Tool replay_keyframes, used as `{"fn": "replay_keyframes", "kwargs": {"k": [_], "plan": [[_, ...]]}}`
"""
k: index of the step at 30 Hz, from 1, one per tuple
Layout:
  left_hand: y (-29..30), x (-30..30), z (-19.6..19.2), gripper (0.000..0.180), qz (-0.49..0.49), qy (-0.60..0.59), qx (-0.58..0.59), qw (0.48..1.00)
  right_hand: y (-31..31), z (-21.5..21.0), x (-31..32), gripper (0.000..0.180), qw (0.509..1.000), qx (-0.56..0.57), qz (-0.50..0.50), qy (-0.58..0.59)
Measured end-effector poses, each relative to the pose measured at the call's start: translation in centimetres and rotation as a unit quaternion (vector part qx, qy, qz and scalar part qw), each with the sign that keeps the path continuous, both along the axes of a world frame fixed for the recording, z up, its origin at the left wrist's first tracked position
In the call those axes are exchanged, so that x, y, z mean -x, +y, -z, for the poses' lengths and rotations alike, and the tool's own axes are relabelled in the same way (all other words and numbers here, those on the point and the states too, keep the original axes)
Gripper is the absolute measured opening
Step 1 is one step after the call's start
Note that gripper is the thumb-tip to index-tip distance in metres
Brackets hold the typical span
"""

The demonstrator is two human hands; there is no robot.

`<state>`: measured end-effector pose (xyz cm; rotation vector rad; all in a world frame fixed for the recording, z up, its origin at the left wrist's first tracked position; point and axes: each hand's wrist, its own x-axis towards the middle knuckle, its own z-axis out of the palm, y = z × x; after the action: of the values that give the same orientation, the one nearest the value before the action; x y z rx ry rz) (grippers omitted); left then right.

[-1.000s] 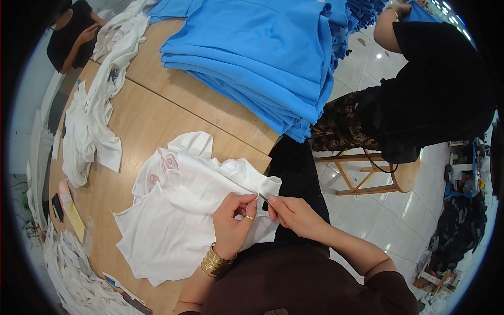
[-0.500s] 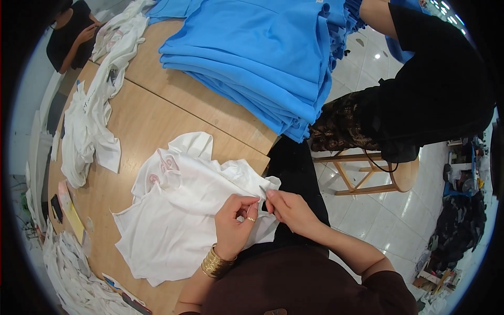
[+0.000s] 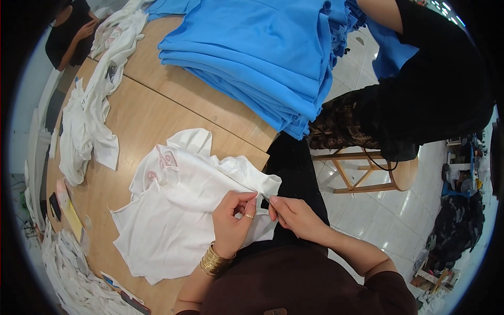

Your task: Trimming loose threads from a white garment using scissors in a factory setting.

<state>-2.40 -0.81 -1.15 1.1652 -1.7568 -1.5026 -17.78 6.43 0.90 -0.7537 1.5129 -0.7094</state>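
Head view: two hands pinch the edge of a white garment at the table's near corner

Low in the middle of the frame, the left hand [image 3: 233, 220] closes thumb and fingers on the hem of a white garment [image 3: 178, 210], lifting that edge slightly so it stands taut and clear of the cloth beneath. The right hand [image 3: 294, 215] meets it from the right, its fingers closed around a small thin metal tool [image 3: 266, 199] whose tip points at the pinched edge; which tool it is cannot be made out. Holding the fabric tight in one hand seems meant to give the other a steady spot to work on. The garment spreads to the left over the wooden table [image 3: 157, 110], crumpled, with a pink print showing near its upper fold, and its worked edge hangs just at the table's near corner, over the person's dark lap.

Across the upper centre sits a tall stack of folded blue garments [image 3: 252, 47], squared off and kept apart from the white one. More loose white garments [image 3: 89, 121] trail along the left of the frame, and a heap of white pieces [image 3: 68, 268] fills the lower left. At upper right a person in dark clothes [image 3: 436, 94] is on a wooden stool [image 3: 367, 173], over a pale tiled floor [image 3: 378, 220].
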Motion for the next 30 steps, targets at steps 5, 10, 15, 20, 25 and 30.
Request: {"fn": "replay_keyframes", "kwargs": {"k": [5, 10, 15, 20, 25, 30], "plan": [[0.0, 0.0, 0.1, 0.012, -0.001, 0.004, 0.006, 1.000, 0.1, 0.2, 0.0, 0.047, 1.000, 0.004, -0.004, -0.005], [0.1, -0.1, 0.2, 0.012, -0.004, 0.007, -0.002, 1.000, 0.0, 0.0, 0.0, 0.047, 1.000, 0.003, -0.009, 0.000], [0.1, -0.2, 0.1, 0.012, 0.000, -0.005, 0.012, 1.000, -0.2, 0.1, -0.1, 0.048, 1.000, -0.010, 0.006, 0.006], [0.3, -0.2, 0.6, 0.012, -0.007, 0.007, -0.004, 1.000, -0.5, 0.9, -0.7, 0.048, 0.999, -0.004, 0.039, -0.014], [0.5, -0.5, 1.1, 0.013, 0.004, 0.002, -0.030, 1.000, -0.4, 1.4, -0.2, 0.046, 0.995, -0.003, 0.071, -0.068], [0.4, -0.5, 0.9, 0.014, -0.005, 0.011, -0.059, 0.998, -0.2, -0.5, -0.1, 0.049, 0.996, -0.039, 0.038, -0.064]]}}
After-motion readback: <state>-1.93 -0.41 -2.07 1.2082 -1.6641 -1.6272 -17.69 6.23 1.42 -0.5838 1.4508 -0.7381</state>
